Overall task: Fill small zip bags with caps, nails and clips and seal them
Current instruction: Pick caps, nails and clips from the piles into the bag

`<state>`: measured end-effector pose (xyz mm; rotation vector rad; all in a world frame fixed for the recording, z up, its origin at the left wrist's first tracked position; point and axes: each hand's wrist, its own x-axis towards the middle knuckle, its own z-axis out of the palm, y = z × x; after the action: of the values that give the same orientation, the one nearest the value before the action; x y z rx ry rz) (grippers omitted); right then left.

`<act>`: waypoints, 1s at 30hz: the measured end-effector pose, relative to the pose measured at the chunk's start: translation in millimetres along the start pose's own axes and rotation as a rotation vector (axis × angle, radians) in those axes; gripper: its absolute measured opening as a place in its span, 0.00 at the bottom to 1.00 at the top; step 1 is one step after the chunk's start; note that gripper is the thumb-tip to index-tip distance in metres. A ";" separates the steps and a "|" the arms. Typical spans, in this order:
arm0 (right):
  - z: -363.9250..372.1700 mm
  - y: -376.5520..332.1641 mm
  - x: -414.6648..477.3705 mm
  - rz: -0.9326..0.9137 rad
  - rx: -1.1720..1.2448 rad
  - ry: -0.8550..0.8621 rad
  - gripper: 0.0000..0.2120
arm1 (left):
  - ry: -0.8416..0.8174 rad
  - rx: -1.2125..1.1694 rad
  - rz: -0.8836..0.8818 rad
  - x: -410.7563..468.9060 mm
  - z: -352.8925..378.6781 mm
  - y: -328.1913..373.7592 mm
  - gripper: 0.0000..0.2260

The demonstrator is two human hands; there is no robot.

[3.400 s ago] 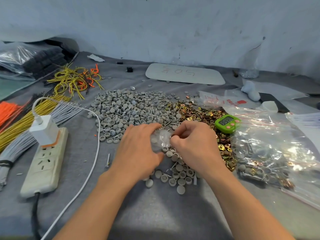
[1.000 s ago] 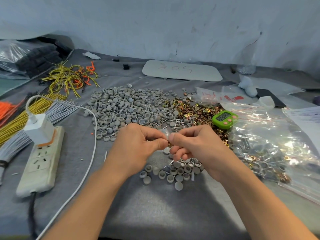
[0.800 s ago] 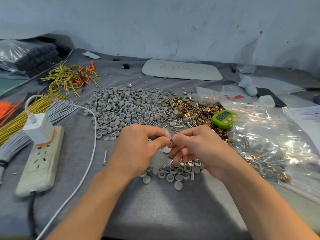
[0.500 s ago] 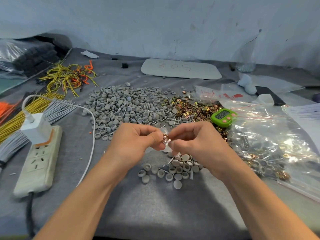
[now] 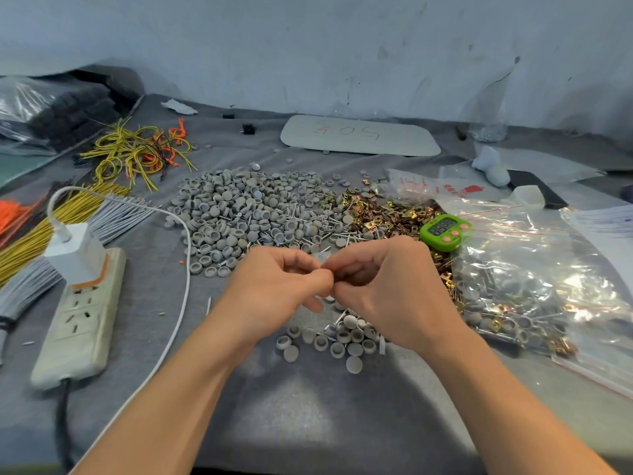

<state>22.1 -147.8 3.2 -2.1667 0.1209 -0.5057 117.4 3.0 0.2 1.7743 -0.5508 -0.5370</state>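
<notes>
**A:** Both hands are together over the middle of the grey surface — left hand and right hand meeting fingertip to fingertip.

**B:** And pinched between them is the small zip bag. Only a clear sliver shows above the thumbs. Each hand grips it with fingers curled in. What's inside it, I can't tell.

**A:** It's held up off the surface, right above a loose cluster of caps lying by the right wrist.

**B:** Behind the hands is the big heap of caps, grey and spread wide. Thin nails are scattered along its near right edge, and the gold clips are piled just beside it.

**A:** A green timer sits at the right edge of the clips, next to a large clear bag lying flat with more caps and clips showing through it.

**B:** Over on the left is a power strip with a white charger plugged in, and its cable curves past the heap. Yellow wires are tangled at the far left, well apart from the hands.
</notes>
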 end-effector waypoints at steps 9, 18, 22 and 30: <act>7.7 -7.9 0.2 -0.086 -0.178 0.035 0.13 | 0.040 -0.060 -0.032 1.0 3.7 0.6 0.09; 9.7 -12.5 2.0 -0.100 -0.173 0.103 0.11 | 0.027 -0.176 -0.008 1.0 -0.7 0.3 0.08; 10.6 -10.4 0.2 -0.110 -0.179 0.100 0.12 | 0.006 -0.159 -0.015 1.0 -2.0 -0.3 0.09; 14.3 -15.4 -3.1 -0.148 -0.224 0.130 0.06 | 0.093 -0.078 0.023 -0.1 4.3 3.2 0.06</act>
<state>23.5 -126.9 6.8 -2.3724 0.0920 -0.7486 114.4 -0.9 2.2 1.7081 -0.4790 -0.4514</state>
